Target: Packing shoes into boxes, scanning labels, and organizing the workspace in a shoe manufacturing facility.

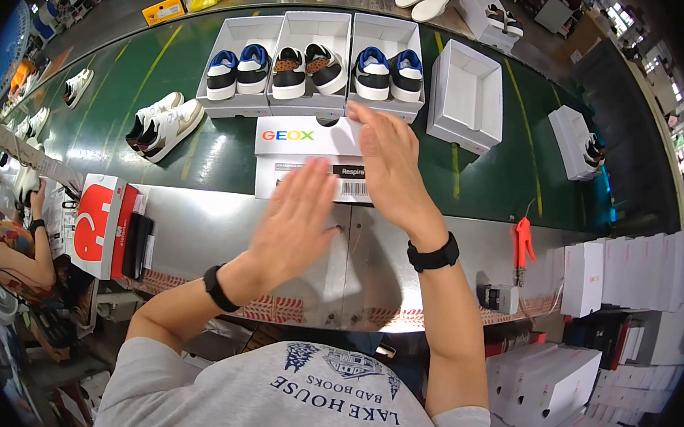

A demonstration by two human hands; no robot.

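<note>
A closed white shoebox [299,145] with coloured lettering and a label on its front stands at the near edge of the green conveyor belt [233,155]. My left hand [294,221] is held in front of it, fingers stretched and holding nothing. At the box's right end is my right hand [391,165], also flat and open, hiding that corner; I cannot tell whether it touches the box. Just behind, three lidless shoeboxes stand side by side, holding black-and-white sneakers with blue linings [238,69], sneakers with brown spotted linings [309,72] and another blue-lined pair [388,75].
An open box [467,98] stands farther right, and a box with shoes [577,145] beyond it. White sneakers [164,126] lie on the belt at left. A red box [101,225] and red-handled tool [523,244] flank the metal table [218,231]. Co-workers handle shoes left and far.
</note>
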